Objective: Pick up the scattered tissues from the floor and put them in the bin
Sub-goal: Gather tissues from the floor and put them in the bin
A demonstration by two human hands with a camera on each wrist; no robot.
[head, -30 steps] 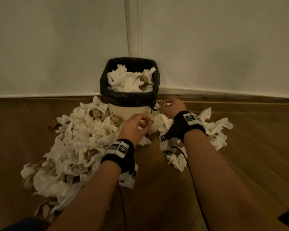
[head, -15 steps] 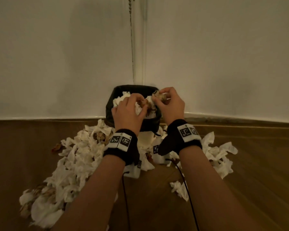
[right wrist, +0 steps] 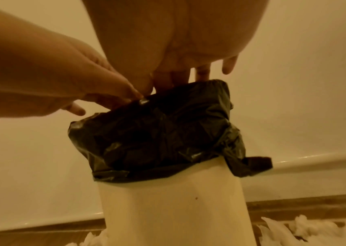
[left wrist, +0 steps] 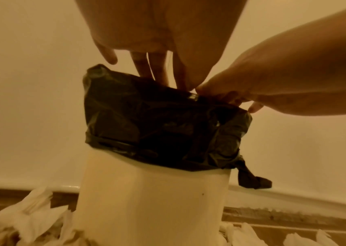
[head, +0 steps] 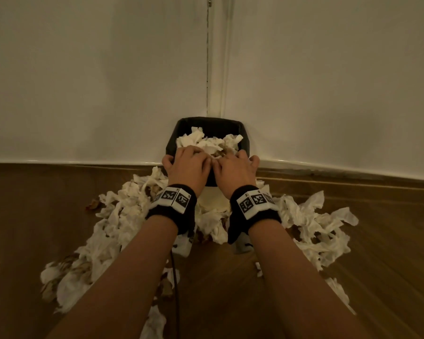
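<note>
A white bin [left wrist: 153, 191] with a black liner [head: 244, 140] stands in the wall corner, heaped with white tissues [head: 196, 139]. Both hands are side by side over its near rim. My left hand [head: 194, 155] and right hand [head: 229, 157] point their straight fingers down into the heap and press on it. In the left wrist view the left fingers [left wrist: 159, 71] dip behind the liner [left wrist: 157, 119]; in the right wrist view the right fingers [right wrist: 178, 76] do the same. Scattered tissues lie on the floor left [head: 113, 221] and right [head: 313, 226] of the bin.
Two white walls meet just behind the bin, with a skirting [head: 328, 167] along the wooden floor [head: 389, 265]. Some floor tissues are brown-stained. A black cable [head: 175, 285] hangs from the left wrist. More tissue scraps lie near the bottom centre [head: 154, 321].
Both hands rose from the floor tissues beside the bin, carried small wads over the bin, and now press flat-fingered into the heap. The view tilted upward.
</note>
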